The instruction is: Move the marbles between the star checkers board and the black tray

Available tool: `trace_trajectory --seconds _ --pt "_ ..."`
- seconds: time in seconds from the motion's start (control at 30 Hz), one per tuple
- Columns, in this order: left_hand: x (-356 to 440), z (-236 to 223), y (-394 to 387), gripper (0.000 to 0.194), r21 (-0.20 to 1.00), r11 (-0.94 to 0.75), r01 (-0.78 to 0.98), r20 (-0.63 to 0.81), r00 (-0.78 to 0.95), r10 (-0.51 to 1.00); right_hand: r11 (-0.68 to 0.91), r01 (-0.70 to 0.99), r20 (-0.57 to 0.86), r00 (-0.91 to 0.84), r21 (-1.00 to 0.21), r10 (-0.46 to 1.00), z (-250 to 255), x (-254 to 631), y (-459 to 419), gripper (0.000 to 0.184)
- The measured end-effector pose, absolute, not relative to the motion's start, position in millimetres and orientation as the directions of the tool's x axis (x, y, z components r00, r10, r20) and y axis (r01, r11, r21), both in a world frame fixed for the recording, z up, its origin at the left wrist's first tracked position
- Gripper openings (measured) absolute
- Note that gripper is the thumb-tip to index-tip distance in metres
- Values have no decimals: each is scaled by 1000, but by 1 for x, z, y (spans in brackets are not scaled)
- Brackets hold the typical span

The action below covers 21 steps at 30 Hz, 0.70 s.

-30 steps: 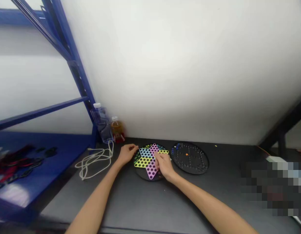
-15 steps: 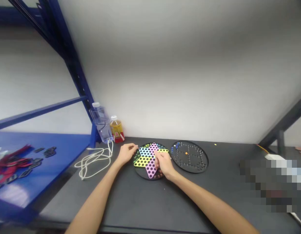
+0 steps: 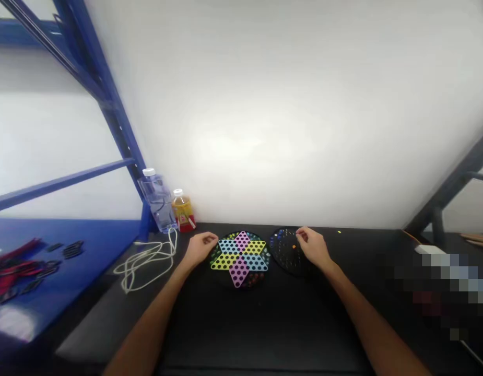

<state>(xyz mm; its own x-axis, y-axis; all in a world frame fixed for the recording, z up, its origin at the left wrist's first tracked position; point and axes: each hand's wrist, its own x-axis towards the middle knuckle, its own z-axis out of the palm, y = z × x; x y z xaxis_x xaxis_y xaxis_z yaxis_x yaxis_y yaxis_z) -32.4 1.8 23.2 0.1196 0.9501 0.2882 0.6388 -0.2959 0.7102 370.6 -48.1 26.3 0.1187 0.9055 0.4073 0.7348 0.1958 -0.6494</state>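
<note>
A dark table (image 3: 264,324) bears a star-patterned Chinese checkers board (image 3: 240,259), with a black perforated board (image 3: 288,250) set just to its right. A white cable (image 3: 147,266) and two bottles (image 3: 166,201) lie further left. The left hand (image 3: 200,249) is held half-curled at the star board's left edge, nothing visibly gripped. The right hand (image 3: 311,246) is lowered over the black board, fingers drawn together; whether anything is held cannot be told.
</note>
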Motion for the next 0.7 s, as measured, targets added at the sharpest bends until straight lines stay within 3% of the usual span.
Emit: trace_trajectory --seconds 0.3,0.47,0.7 --pt "-33 23 3 36 679 -284 677 301 96 949 252 887 388 -91 -387 917 5 370 -43 12" --pt "-35 15 9 40 697 -335 634 345 112 932 238 897 372 -91 -372 924 3 375 -44 19" --pt "-35 25 3 50 622 -405 669 341 234 910 241 886 366 -89 -395 926 0 379 -44 22"
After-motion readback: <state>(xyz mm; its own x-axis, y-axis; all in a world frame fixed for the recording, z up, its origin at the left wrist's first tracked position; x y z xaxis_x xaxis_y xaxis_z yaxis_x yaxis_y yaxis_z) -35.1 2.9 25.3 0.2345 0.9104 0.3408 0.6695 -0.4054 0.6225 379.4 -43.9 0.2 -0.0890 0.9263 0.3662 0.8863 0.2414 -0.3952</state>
